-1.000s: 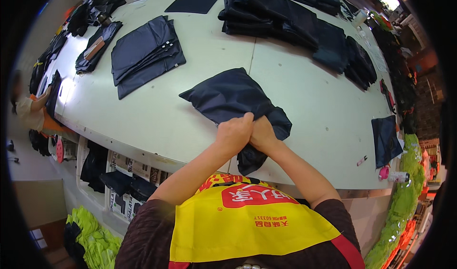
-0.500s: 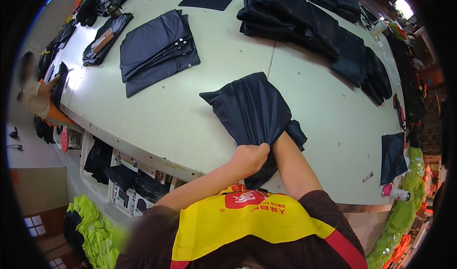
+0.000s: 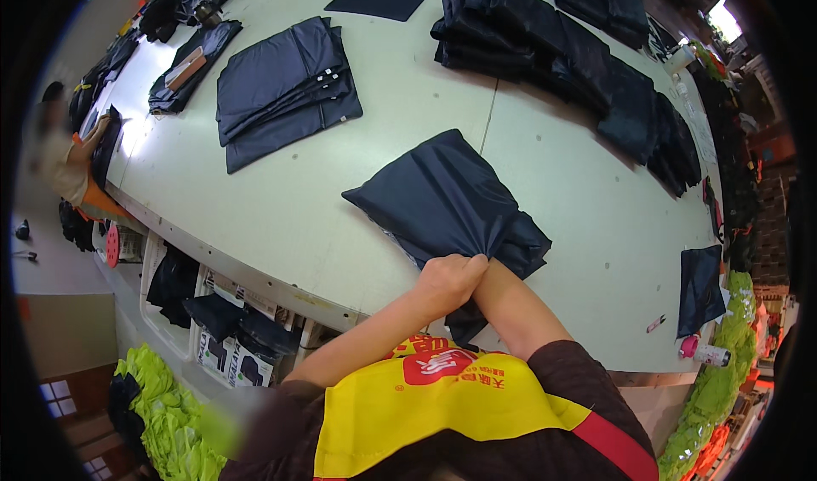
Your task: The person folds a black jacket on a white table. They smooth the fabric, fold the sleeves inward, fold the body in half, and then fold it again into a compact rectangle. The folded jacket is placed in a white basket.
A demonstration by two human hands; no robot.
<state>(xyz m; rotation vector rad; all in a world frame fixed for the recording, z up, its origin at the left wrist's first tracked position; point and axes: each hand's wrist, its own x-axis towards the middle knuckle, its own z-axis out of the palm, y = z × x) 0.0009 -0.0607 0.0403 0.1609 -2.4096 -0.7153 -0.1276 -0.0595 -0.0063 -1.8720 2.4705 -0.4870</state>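
Left hand (image 3: 453, 280): grip closed on gathered dark cloth (image 3: 442, 196) over pale surface (image 3: 281, 217). Right hand hidden from view; grip cannot be determined.

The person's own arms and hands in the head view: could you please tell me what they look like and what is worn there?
The left hand is bare, without a glove; the right hand is hidden. Both forearms are uncovered, with no watch or bracelet visible. Dark brown sleeves end near the elbows, beside a yellow apron with red edging and print.
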